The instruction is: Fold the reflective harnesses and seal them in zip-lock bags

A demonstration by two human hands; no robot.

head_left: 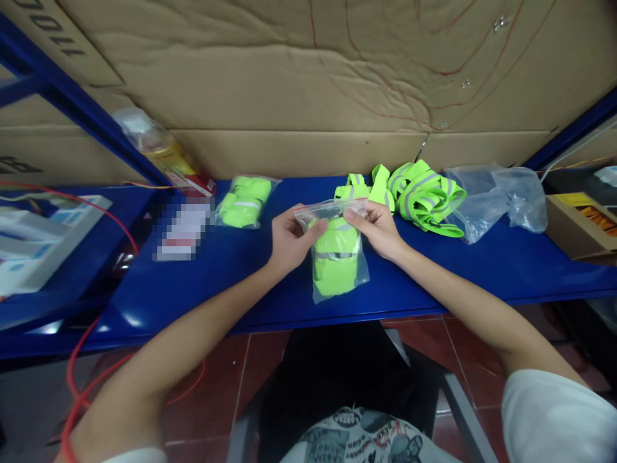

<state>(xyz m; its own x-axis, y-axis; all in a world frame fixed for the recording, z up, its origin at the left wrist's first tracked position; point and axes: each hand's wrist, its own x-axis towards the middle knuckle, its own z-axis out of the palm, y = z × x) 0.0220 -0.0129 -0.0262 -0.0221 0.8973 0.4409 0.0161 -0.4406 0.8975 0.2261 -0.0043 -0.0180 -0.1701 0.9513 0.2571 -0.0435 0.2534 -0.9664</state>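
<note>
Both of my hands pinch the top edge of a clear zip bag (365,273) near the front of the blue shelf. Folded neon-yellow reflective strap (337,257) with a grey stripe lies inside the bag. My left hand (292,239) grips the bag's upper left corner, thumb pressed on the front. At the upper right, my right hand (378,228) holds the same edge between thumb and fingers. Just behind the right hand lies a loose heap of neon reflective straps (424,193). Another filled zip bag (247,201) rests flat to the left.
The blue shelf (231,276) is backed by cardboard (241,83). A bottle (159,145) stands at the back left. On the right are crumpled clear plastic bags (501,199) and an open cardboard box (578,225). A red hose (72,360) hangs at left.
</note>
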